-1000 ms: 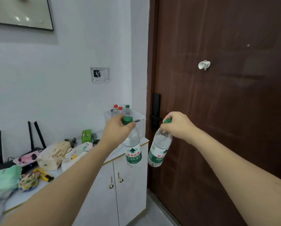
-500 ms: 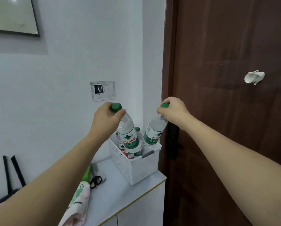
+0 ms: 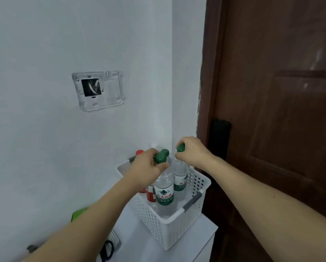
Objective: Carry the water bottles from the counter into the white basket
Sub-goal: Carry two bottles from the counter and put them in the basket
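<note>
L hand is pinching the green cap of the near bottle; R hand is gripping the cap of the far bottle. Both bottles are standing upright inside the basket, w/ red-cap bottles beside them. Basket is sitting on the counter by the door.

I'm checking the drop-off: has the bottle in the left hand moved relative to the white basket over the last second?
Yes. The left hand's bottle was out in front of the cabinet, short of the white basket; now its lower part sits inside the basket.
</note>
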